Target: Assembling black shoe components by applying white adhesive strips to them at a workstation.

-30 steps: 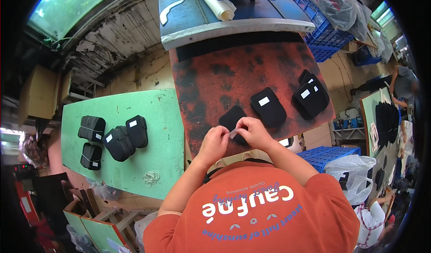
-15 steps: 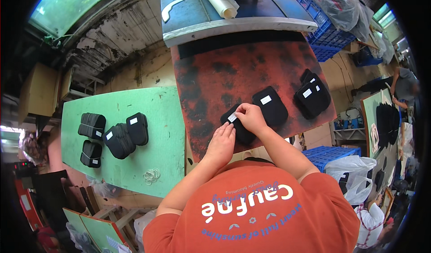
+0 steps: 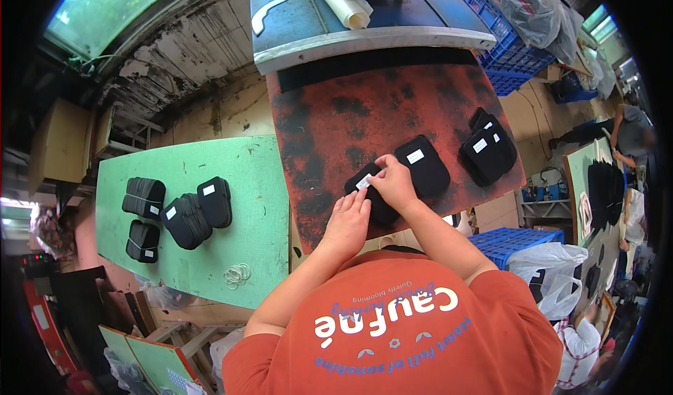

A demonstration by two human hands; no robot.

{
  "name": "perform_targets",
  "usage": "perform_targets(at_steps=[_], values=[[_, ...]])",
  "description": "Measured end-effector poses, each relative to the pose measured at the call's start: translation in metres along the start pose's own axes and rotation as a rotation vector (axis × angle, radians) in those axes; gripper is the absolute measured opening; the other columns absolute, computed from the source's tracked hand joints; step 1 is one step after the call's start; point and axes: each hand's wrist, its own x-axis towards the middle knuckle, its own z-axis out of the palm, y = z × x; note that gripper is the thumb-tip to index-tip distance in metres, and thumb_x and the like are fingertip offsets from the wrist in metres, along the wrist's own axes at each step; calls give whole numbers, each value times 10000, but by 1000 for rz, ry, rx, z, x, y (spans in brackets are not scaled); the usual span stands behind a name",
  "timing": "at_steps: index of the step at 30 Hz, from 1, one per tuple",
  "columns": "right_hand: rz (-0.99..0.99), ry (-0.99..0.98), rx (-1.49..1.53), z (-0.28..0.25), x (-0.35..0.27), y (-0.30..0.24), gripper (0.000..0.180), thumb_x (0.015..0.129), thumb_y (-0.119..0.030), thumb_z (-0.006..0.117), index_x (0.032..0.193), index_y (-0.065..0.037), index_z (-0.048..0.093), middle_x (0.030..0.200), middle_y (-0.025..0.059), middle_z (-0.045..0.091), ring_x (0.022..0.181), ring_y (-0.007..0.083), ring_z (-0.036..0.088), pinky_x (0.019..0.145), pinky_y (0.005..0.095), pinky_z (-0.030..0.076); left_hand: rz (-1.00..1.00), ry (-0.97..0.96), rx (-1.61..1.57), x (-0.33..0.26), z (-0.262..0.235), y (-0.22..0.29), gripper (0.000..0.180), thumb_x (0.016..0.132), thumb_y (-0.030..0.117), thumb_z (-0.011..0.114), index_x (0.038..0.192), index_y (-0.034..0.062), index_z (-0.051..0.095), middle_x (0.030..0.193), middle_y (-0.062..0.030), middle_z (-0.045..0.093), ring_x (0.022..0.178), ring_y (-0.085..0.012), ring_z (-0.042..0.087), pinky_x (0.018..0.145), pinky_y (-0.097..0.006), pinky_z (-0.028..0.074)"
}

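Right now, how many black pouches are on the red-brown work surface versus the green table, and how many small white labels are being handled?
Black pouches on the red-brown work surface: 4
Black pouches on the green table: 5
White label at the hands: 1
Total: 10

Light: even, bright daylight, window (image 3: 105, 6) upper left | Shadows: soft, faint | Glare: none | Focus: sharp centre | Edges: strong fisheye bending, black vignette

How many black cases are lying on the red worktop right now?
3 at least: one black case under both hands, one just right of it, and a stack near the right edge of the red worktop, which may hide more.
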Motion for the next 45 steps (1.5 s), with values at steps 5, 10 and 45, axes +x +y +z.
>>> perform_targets(at_steps=[5,10,45], values=[[34,-18,-54,0,5,-1,334,686,-95,746,927,-5,533,698,131,634,686,261,650,636,347,502,-7,-4,2,0,-1,0,392,821,48,447,1199,-47,487,1370,-213,410,1266,-355,391,1059,-448,289],[34,-28,-79,-2,8,-4,331,684,-104,749,911,-4,530,694,138,630,703,296,648,649,375,502,-7,0,-5,2,0,0,394,821,48,444,1202,-45,488,1371,-210,410,1266,-351,391,1060,-445,289],[-711,-221,-421,2,14,4,61,748,-104,593,775,-61,627,853,105,588,887,285,564,764,385,478,-4,222,-187,-8,17,-2,396,776,7,593,1158,-44,503,1266,-193,499,1253,-377,409,1025,-445,365]])
